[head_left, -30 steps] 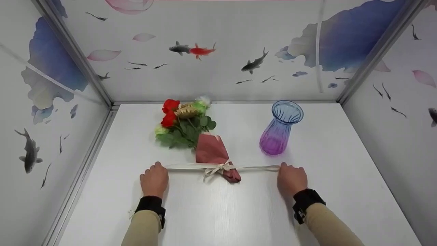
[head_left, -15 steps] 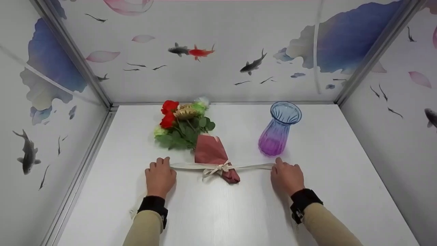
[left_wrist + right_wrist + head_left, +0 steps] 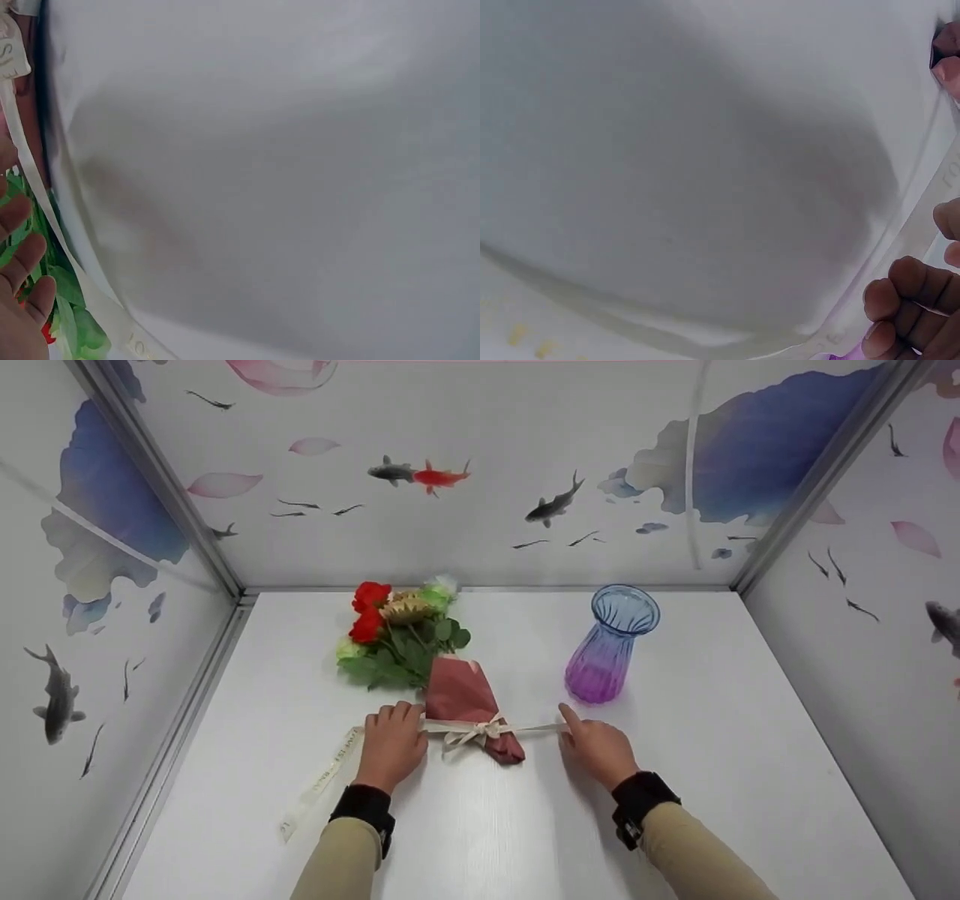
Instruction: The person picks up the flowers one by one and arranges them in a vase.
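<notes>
A bouquet of artificial-looking flowers in dark pink wrapping [image 3: 459, 690] lies on the white table, its bow of cream ribbon [image 3: 487, 729] tied near the stem end. The ribbon's two tails run out sideways. Over the left tail [image 3: 322, 780], which bends down toward the front, is my left hand [image 3: 391, 744]; its fingers [image 3: 26, 259] look loosely extended in the left wrist view. My right hand [image 3: 600, 750] is at the right tail [image 3: 536, 728], index finger pointing forward. In the right wrist view its other fingers [image 3: 907, 292] bend loosely in front of the ribbon [image 3: 930, 206].
A blue-to-purple glass vase [image 3: 604, 660] stands behind my right hand. Red roses [image 3: 367, 624] and green leaves [image 3: 390, 664] spread toward the back wall. Printed panels [image 3: 480, 532] enclose the table at the back and both sides.
Both hands have let go of the outer ribbon and moved inward along it toward the bow. The left tail now shows beside my left hand. Bouquet and vase stay put.
</notes>
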Demonstrator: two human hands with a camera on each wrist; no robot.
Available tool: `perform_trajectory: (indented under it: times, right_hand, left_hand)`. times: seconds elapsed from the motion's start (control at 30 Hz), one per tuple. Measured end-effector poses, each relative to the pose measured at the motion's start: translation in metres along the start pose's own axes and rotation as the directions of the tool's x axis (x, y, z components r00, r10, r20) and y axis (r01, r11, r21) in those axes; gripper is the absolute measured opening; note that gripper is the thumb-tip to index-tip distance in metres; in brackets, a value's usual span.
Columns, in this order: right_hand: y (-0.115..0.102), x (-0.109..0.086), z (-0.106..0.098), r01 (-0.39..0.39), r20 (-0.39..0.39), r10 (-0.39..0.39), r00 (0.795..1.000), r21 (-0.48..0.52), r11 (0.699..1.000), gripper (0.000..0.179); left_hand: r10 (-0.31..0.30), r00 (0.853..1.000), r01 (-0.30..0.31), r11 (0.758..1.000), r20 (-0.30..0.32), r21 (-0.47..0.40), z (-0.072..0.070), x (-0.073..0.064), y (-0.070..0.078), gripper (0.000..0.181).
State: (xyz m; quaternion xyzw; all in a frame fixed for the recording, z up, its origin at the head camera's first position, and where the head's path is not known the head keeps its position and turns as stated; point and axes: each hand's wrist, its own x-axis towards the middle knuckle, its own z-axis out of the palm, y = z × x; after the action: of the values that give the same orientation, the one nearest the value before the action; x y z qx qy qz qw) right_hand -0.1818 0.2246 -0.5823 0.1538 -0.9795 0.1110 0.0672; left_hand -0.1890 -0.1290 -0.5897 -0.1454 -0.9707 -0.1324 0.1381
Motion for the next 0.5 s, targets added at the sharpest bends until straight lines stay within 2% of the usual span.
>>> perform_trajectory:
  times: [0.27,0.37,0.5]
  right_hand:
    - [-0.012,0.001,0.005,0.092,-0.036,-0.094,0.995,-0.052,0.994,0.050]
    - [-0.017,0.002,0.005,0.075,0.006,-0.074,0.997,-0.056,0.996,0.052]
    - [-0.023,0.006,0.006,0.026,0.094,-0.025,0.995,-0.012,1.000,0.056]
  left_hand:
    - [0.057,0.998,-0.057,0.998,0.001,0.017,0.005,0.002,0.013,0.034]
    - [0.083,0.996,-0.083,0.996,-0.008,0.030,0.008,0.002,0.017,0.034]
    - [0.110,0.994,-0.110,0.993,-0.008,0.035,0.011,0.004,0.021,0.032]
